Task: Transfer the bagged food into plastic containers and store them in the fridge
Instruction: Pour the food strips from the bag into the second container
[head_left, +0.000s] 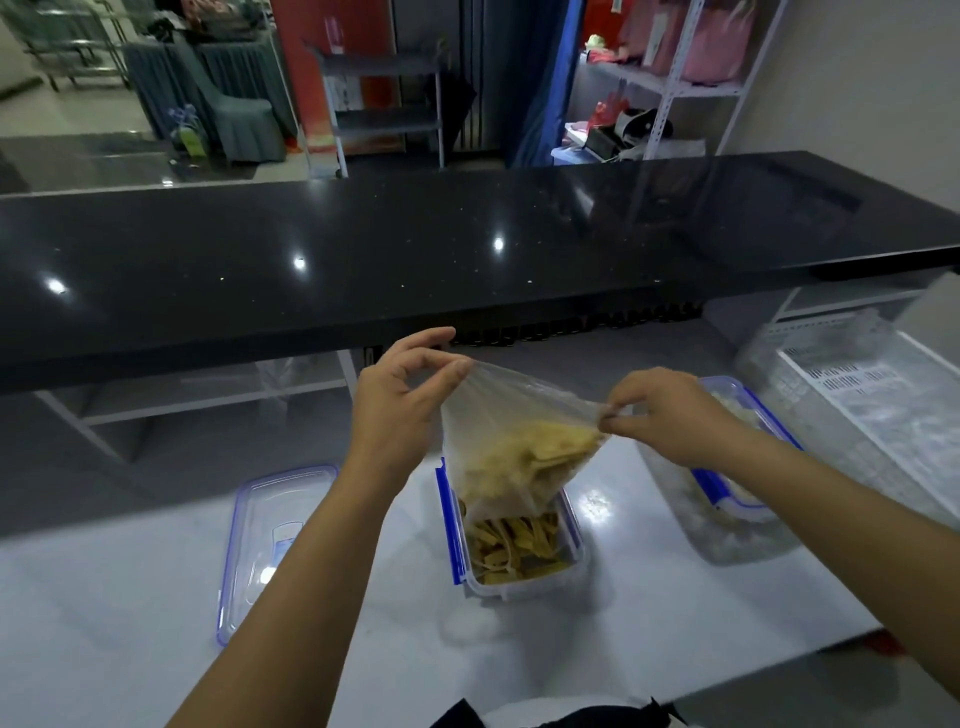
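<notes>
A clear plastic bag (511, 447) of yellowish food strips hangs upside down over an open plastic container (519, 551) with blue clips. My left hand (400, 395) pinches one bottom corner of the bag, and my right hand (670, 415) pinches the other corner. Strips lie in the container below the bag's mouth, and more remain inside the bag. The container's lid (265, 540) lies flat on the white counter (130, 597) to the left. A second container (727, 447) with white food sits to the right, partly behind my right forearm.
A glossy black bar top (363, 260) runs across above the white counter. A large clear bag of white food (727, 535) lies right of the open container. A white freezer basket (872, 395) stands at far right. Shelves and chairs fill the background.
</notes>
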